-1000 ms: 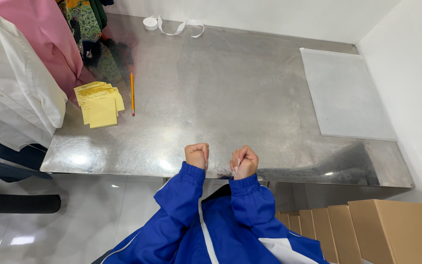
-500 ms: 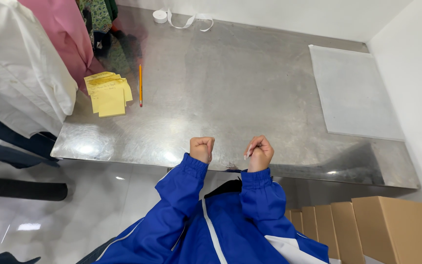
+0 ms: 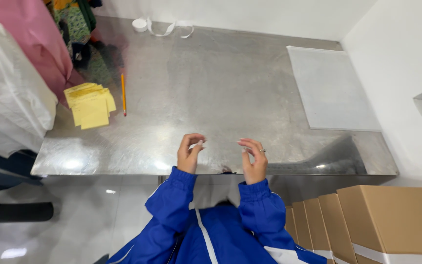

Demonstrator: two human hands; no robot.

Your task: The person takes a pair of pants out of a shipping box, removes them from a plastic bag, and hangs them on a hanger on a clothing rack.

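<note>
Hands hover just above the near edge of the steel table (image 3: 221,98): the left hand (image 3: 189,154) and the right hand (image 3: 253,160), ring on one finger, both half open with fingers curled, holding nothing. Well apart, at the table's far left, a pencil (image 3: 123,94) lies just beside yellow notes (image 3: 90,104). Cardboard boxes (image 3: 377,220) stand on the floor at the right.

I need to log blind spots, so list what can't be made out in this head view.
- Left hand and right hand: palms turned away, so anything in either grip is hidden.
- Cardboard boxes: cut off by the bottom and right edges.
- White fabric: cut by the left edge.
- Yellow paper stack: markings too small to tell.
</note>
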